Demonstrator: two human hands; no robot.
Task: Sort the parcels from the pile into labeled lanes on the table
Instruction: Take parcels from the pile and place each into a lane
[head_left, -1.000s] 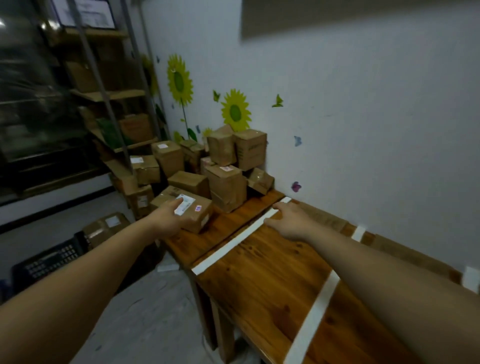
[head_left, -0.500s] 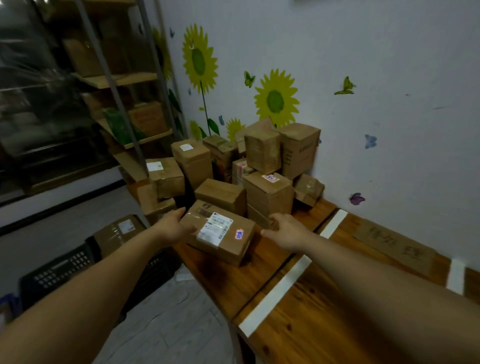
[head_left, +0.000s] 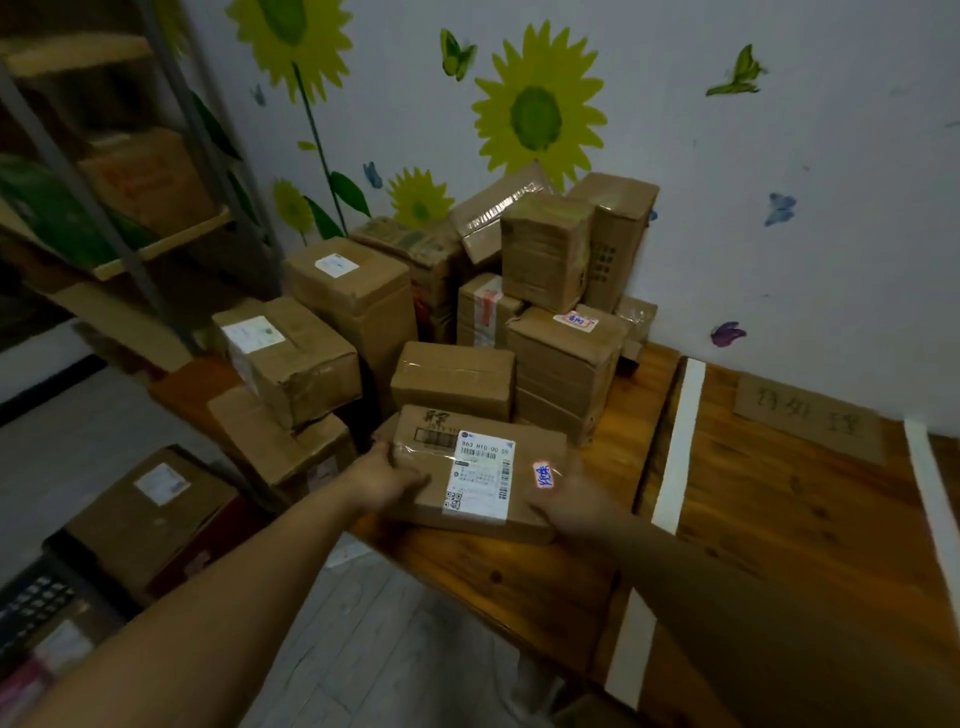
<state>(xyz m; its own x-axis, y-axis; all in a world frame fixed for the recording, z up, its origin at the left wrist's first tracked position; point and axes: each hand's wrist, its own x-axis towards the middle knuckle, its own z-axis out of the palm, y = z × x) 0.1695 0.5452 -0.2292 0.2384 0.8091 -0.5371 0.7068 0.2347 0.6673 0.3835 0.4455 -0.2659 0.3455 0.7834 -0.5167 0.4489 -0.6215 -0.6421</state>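
Fingers (head_left: 400, 467) of the left hand (head_left: 379, 480) and the right hand (head_left: 566, 501) now clamp both ends of the flat parcel (head_left: 467, 473) at the tabletop (head_left: 519, 577) edge, where a moment ago only the left touched it, so a lift looks next. Its shipping label (head_left: 480, 480) reads "863 H10 00 50" (the pink sticker (head_left: 543, 474) is illegible), below the pile (head_left: 519, 291).

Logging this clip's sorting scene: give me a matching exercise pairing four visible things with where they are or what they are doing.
Things:
1. left hand
2. right hand
3. cardboard lane sign
4. white tape strip

Places:
A. flat beside the wall
B. grips parcel's right end
C. grips parcel's left end
D. runs across the table, right of the pile

Pairs: 1-C, 2-B, 3-A, 4-D
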